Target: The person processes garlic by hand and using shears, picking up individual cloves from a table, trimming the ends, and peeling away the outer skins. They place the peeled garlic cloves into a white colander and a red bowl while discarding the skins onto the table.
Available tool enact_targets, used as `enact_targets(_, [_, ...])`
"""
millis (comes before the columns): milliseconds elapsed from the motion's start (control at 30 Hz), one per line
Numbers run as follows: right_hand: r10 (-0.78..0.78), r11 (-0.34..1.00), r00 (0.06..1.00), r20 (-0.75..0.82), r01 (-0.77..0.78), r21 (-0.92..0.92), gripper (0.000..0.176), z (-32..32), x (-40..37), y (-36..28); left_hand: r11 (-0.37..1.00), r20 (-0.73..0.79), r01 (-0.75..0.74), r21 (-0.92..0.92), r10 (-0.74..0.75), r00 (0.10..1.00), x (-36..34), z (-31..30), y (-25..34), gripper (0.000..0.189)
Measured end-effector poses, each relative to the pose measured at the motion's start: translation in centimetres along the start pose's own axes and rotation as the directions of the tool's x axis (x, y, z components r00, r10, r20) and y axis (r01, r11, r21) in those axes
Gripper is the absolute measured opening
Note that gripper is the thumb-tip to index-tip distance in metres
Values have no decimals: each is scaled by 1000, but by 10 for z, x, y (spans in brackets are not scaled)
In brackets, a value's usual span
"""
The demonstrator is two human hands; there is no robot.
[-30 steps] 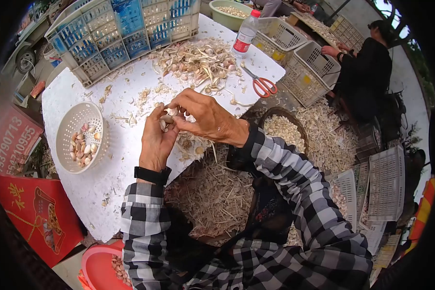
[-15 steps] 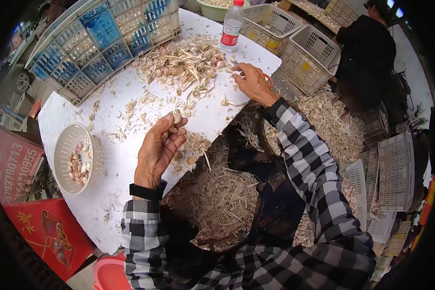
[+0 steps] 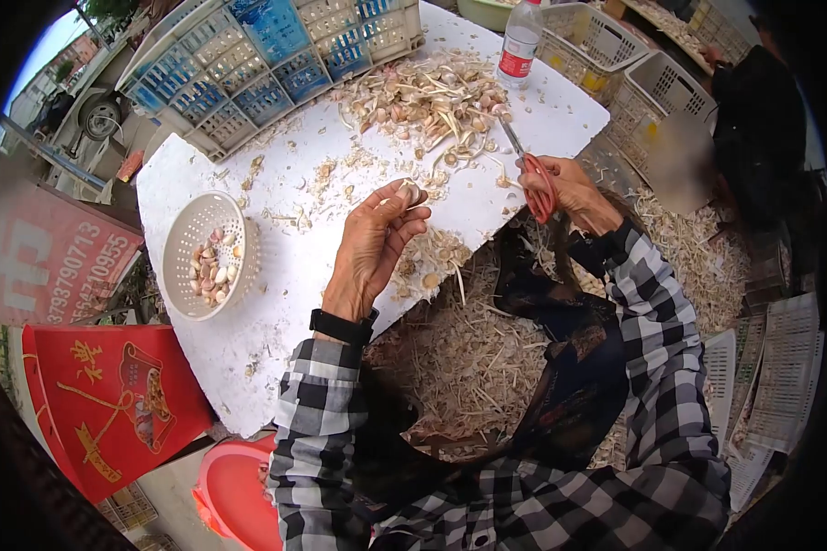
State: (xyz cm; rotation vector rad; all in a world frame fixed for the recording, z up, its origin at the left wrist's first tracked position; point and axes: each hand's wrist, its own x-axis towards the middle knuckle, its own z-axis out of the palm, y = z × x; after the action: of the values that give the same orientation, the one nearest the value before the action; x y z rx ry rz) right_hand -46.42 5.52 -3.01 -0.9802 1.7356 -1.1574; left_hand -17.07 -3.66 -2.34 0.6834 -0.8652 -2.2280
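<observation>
My left hand (image 3: 372, 243) is closed around a garlic bulb (image 3: 411, 193), pinched by the thumb and fingers above the white tabletop (image 3: 294, 262). My right hand (image 3: 576, 197) grips red-handled scissors (image 3: 540, 191) at the table's right edge. The blades point up and away, towards a heap of garlic with dry stems (image 3: 432, 96). Whether the blades are fully together is hard to see. Left of my left hand stands a round white plastic basket (image 3: 173, 266) with several loose garlic cloves (image 3: 213, 275) inside.
A blue-and-white crate (image 3: 266, 73) and a water bottle (image 3: 520, 41) stand at the table's far side. A red gift bag (image 3: 101, 404) and a red basin (image 3: 239, 491) are at lower left. Stem waste (image 3: 478, 367) covers the ground. Another person (image 3: 763, 119) sits at right, near crates (image 3: 657, 87).
The view has shifted, so the table sits further right. My right hand has drawn back from the heap's edge, and the scissors now show with blades forward. The left hand keeps the garlic bulb.
</observation>
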Motion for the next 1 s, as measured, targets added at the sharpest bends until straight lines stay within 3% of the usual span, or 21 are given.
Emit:
enact_targets(67, [-153, 982, 981, 118, 165, -93, 49, 39, -44, -39, 996, -39, -80, 36, 81, 996, 0, 3, -1, 27])
enact_targets(133, [-250, 935, 959, 134, 275, -223, 34, 66, -64, -60, 993, -74, -104, 59, 109, 991, -2, 8, 0, 29])
enact_targets(200, [-405, 831, 900, 162, 436, -345, 30, 81, -69, -64, 985, -122, -152, 81, 161, 979, -4, 10, -1, 28])
enact_targets(267, [-407, 800, 896, 179, 444, -404, 30, 90, -72, -70, 984, -133, -170, 55, 176, 975, -7, 11, 2, 27])
enact_targets(333, [-681, 362, 690, 246, 609, -706, 34, 97, -69, -62, 979, -144, -177, 101, 190, 971, -11, 9, 5, 27])
enact_targets(367, [-627, 378, 732, 266, 585, -717, 42, 99, -69, -61, 979, -145, -179, 100, 192, 971, -12, 9, 6, 27])
enact_targets(533, [-569, 329, 757, 321, 567, -755, 43, 110, -70, -59, 965, -127, -216, 152, 235, 964, -14, 4, 7, 29])
enact_targets(633, [-604, 364, 737, 301, 592, -719, 43, 112, -69, -58, 961, -145, -213, 178, 239, 960, -15, 4, 7, 27])
enact_targets(1000, [-425, 563, 839, 339, 539, -626, 36, 108, -76, -61, 952, -131, -202, 230, 236, 963, -13, 6, 3, 22])
